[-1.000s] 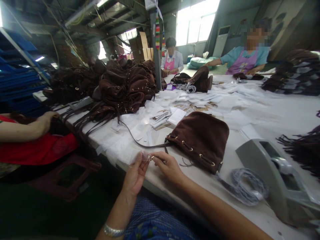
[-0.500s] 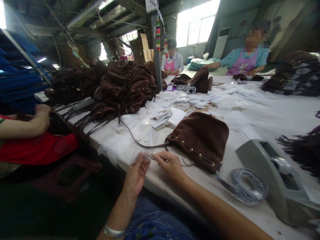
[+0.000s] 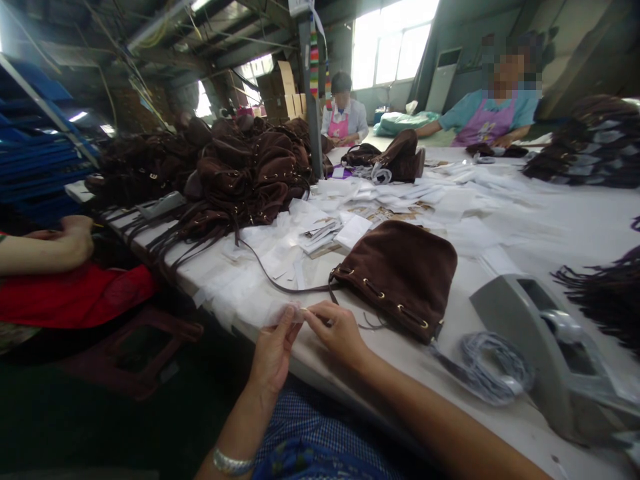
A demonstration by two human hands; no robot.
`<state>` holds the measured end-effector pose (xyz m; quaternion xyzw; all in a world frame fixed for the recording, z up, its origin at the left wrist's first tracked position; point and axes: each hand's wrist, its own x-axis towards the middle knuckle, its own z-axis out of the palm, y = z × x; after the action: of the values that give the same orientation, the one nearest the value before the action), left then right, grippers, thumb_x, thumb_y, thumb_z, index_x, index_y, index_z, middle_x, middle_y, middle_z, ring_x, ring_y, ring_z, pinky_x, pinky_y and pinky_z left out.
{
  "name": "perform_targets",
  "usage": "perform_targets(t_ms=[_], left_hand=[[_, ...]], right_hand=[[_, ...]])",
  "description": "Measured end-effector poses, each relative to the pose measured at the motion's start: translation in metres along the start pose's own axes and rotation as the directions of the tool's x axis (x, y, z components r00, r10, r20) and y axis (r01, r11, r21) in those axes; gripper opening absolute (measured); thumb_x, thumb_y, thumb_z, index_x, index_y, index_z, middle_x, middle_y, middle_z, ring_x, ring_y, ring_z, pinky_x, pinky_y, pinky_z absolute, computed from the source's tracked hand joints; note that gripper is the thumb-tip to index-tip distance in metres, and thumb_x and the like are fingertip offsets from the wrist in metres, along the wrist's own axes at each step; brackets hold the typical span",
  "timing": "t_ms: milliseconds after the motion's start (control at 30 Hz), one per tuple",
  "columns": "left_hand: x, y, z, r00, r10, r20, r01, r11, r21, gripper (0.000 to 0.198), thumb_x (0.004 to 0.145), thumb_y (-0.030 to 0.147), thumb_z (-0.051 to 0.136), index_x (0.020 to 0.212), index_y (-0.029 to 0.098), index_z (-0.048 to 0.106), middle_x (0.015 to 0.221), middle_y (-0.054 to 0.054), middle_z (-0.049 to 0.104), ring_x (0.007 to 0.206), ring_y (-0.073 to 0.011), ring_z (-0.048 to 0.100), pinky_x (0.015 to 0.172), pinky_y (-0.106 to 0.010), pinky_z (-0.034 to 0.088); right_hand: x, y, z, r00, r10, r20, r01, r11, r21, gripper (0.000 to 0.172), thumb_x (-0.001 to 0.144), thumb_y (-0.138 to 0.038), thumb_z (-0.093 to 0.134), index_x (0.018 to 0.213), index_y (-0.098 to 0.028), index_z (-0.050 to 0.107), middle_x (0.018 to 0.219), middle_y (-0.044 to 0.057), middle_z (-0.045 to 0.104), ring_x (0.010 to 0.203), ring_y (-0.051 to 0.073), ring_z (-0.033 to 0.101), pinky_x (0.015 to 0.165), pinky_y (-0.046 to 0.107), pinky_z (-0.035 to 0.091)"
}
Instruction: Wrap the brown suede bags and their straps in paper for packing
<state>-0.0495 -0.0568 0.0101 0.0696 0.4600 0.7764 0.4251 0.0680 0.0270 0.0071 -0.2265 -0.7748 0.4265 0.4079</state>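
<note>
Now that the right hand (image 3: pixel 337 333) has closed in on the left hand (image 3: pixel 275 350), its pinched fingers bring a barely visible metal piece (image 3: pixel 303 309) up to the clear film (image 3: pixel 275 312) pinched by the left.

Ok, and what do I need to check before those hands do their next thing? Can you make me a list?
1. Left hand has a grip on the clear wrapper: ok, held by thumb and fingers.
2. Right hand is at the wrapper: ok, its fingertips pinch together beside it.
3. What the right fingertips hold: cannot tell, too small and blurred.
4. Brown bag is lying on the table: ok.
5. Wrapped coil is on the table too: ok, beside the tape dispenser.
6. Tape end is loose and ready to pull: cannot tell.
</note>
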Motion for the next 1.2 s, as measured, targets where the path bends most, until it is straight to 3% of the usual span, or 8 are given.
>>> perform_targets(t_ms=[133, 367, 533, 700, 767, 900, 1033, 1200], left_hand=[[-0.003, -0.002, 0.001, 0.995, 0.103, 0.008, -0.103, 0.986, 0.13, 0.027, 0.069, 0.022, 0.085, 0.092, 0.012, 0.076, 0.101, -0.01, 0.077, 0.096, -0.0198, 0.071, 0.089, -0.029, 0.057], [0.0, 0.011, -0.005, 0.975, 0.222, 0.026, -0.222, 0.946, 0.238, 0.024, 0.067, 0.025, 0.086, 0.087, 0.015, 0.078, 0.091, -0.006, 0.077, 0.087, -0.0192, 0.072, 0.083, -0.028, 0.057], [0.001, 0.018, -0.013, 0.975, 0.217, 0.045, -0.221, 0.949, 0.226, 0.026, 0.07, 0.028, 0.084, 0.092, 0.016, 0.077, 0.094, -0.005, 0.077, 0.092, -0.0199, 0.071, 0.086, -0.029, 0.055], [-0.009, 0.028, -0.011, 0.967, 0.173, 0.185, -0.214, 0.948, 0.236, 0.024, 0.075, 0.03, 0.08, 0.093, 0.015, 0.077, 0.093, -0.006, 0.077, 0.087, -0.0199, 0.071, 0.084, -0.029, 0.055], [-0.009, 0.033, -0.011, 0.965, 0.163, 0.205, -0.212, 0.947, 0.243, 0.023, 0.075, 0.031, 0.08, 0.09, 0.014, 0.077, 0.091, -0.006, 0.077, 0.085, -0.0195, 0.07, 0.081, -0.028, 0.055], [0.001, 0.037, -0.017, 0.965, 0.253, 0.065, -0.26, 0.952, 0.163, 0.025, 0.068, 0.03, 0.085, 0.086, 0.014, 0.076, 0.087, -0.003, 0.076, 0.083, -0.0159, 0.069, 0.081, -0.025, 0.054], [0.014, 0.034, -0.022, 0.967, 0.256, 0.011, -0.256, 0.961, 0.103, 0.032, 0.065, 0.034, 0.087, 0.087, 0.015, 0.076, 0.092, -0.004, 0.076, 0.089, -0.0155, 0.069, 0.087, -0.026, 0.054], [0.017, 0.028, -0.02, 0.983, 0.177, 0.04, -0.18, 0.977, 0.114, 0.035, 0.062, 0.038, 0.088, 0.084, 0.012, 0.077, 0.088, -0.007, 0.076, 0.083, -0.0164, 0.069, 0.086, -0.029, 0.055]], right_hand=[[0.001, -0.005, -0.005, 0.999, -0.02, 0.036, 0.022, 0.998, -0.051, 0.016, 0.093, -0.028, 0.057, 0.094, -0.019, 0.071, 0.088, 0.005, 0.072, 0.078, 0.017, 0.065, 0.074, 0.027, 0.049], [0.006, -0.009, -0.013, 0.967, -0.026, 0.255, -0.003, 0.994, 0.11, 0.028, 0.087, -0.017, 0.057, 0.114, -0.021, 0.052, 0.102, 0.004, 0.068, 0.087, 0.015, 0.068, 0.08, 0.028, 0.052], [0.02, -0.018, -0.014, 0.945, -0.033, 0.324, -0.001, 0.994, 0.105, 0.048, 0.086, -0.013, 0.062, 0.129, -0.026, 0.047, 0.131, 0.007, 0.058, 0.093, 0.016, 0.071, 0.087, 0.03, 0.054], [0.04, -0.025, -0.011, 0.899, -0.119, 0.421, 0.095, 0.992, 0.077, 0.056, 0.086, -0.022, 0.069, 0.136, -0.028, 0.045, 0.136, 0.008, 0.057, 0.092, 0.016, 0.071, 0.085, 0.03, 0.056], [0.045, -0.025, -0.009, 0.887, -0.146, 0.438, 0.131, 0.989, 0.064, 0.06, 0.085, -0.027, 0.072, 0.137, -0.028, 0.044, 0.135, 0.009, 0.058, 0.089, 0.017, 0.071, 0.082, 0.029, 0.056], [0.049, -0.019, -0.009, 0.894, -0.192, 0.405, 0.249, 0.964, -0.092, 0.068, 0.078, -0.033, 0.079, 0.136, -0.027, 0.044, 0.123, 0.007, 0.066, 0.1, 0.022, 0.069, 0.093, 0.037, 0.052], [0.051, -0.01, -0.009, 0.924, -0.169, 0.343, 0.266, 0.928, -0.261, 0.042, 0.086, -0.022, 0.07, 0.124, -0.028, 0.055, 0.096, 0.001, 0.075, 0.103, 0.023, 0.067, 0.098, 0.04, 0.046], [0.055, -0.003, -0.001, 0.953, -0.142, 0.268, 0.2, 0.959, -0.202, 0.037, 0.087, -0.019, 0.065, 0.122, -0.027, 0.058, 0.093, 0.001, 0.075, 0.088, 0.019, 0.071, 0.084, 0.031, 0.051]])
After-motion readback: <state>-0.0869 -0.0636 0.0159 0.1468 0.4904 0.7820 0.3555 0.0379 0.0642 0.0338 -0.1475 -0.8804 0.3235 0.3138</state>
